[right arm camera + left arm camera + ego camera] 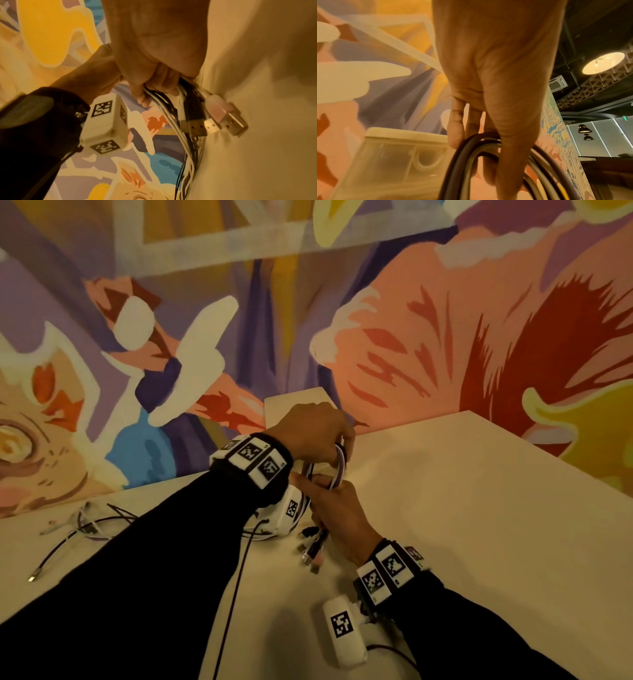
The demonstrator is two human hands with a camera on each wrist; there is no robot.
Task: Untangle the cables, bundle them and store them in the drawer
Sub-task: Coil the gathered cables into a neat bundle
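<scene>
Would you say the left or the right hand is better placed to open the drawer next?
Probably left: the left hand holds the cable bundle's loop end right beside the drawer unit; the right hand grips the plug end, nearer the person.

Two hands: left hand (317,429), right hand (337,510). One cable bundle (337,469). Four USB plugs (211,121) visible at its end. One loose cable heap (84,523). One drawer unit (393,159). One table (479,508).

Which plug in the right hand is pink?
The pink plug is the one nearest the table, beside the small white plug. The black plug sits on the white one's other side.
</scene>
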